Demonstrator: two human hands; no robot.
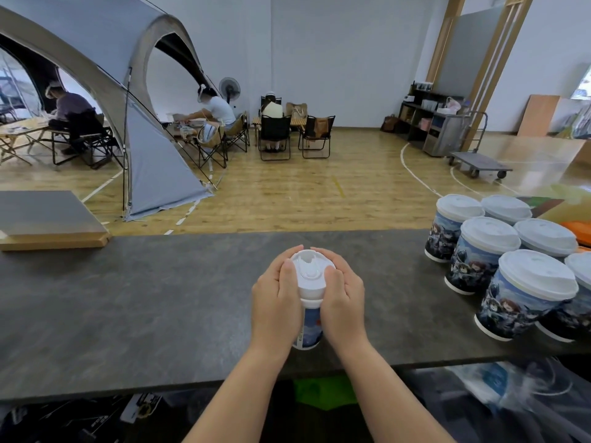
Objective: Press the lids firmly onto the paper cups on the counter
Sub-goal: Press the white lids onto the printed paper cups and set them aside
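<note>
At the near middle of the dark table [128, 298], I have one paper cup [308, 327] standing upright between my two hands, its white lid [309, 270] on top. My left hand [276, 298] wraps the cup's left side and my right hand [343, 297] wraps its right, fingers [289, 252] curled round the lid's rim at the back and both thumbs lying on its top edge. Both hands are clasped on the lid and upper cup, which I judge is the grip for pressing: holding from both sides keeps the cup from tipping while the thumbs push the rim down evenly. The cup sits close to the table's front edge, probably so I can bear down on it from above. Whether the lid has fully snapped on I cannot tell; the rim is mostly hidden by my hands.

Well apart at the right end of the table stands a cluster of lidded cups [524, 292], packed touching one another. I take these to be finished ones, set aside to keep the working spot free. Beyond the table are a grey tent [96, 59] and people seated in folding chairs.
</note>
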